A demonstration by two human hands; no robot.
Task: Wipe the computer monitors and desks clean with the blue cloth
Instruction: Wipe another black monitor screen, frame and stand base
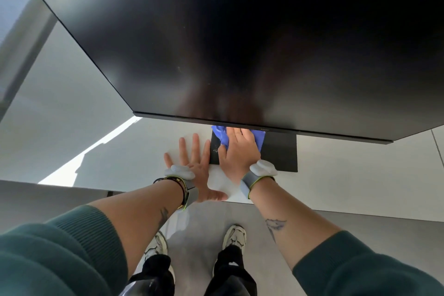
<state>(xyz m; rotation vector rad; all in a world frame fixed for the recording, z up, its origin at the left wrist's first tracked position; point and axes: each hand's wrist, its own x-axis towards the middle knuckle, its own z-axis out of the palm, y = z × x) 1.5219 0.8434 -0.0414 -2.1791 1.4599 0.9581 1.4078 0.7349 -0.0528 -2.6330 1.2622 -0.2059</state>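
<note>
Blue cloth (222,138) sits on the monitor stand base (281,154), tucked under the monitor (216,43). The right hand (237,151) presses it flat, fingers straight, no pinching grip. The left hand (194,166) is spread on the desk (348,163). Looks like base-wiping; next I'd sweep right over the rest.

We lose the right fingers (237,134) (tips only) and the blue cloth (222,138) beyond them under the monitor (216,43), itself cropped above.

No text is legible; the tiny logo on the monitor (216,43) bezel is too small to read
</note>
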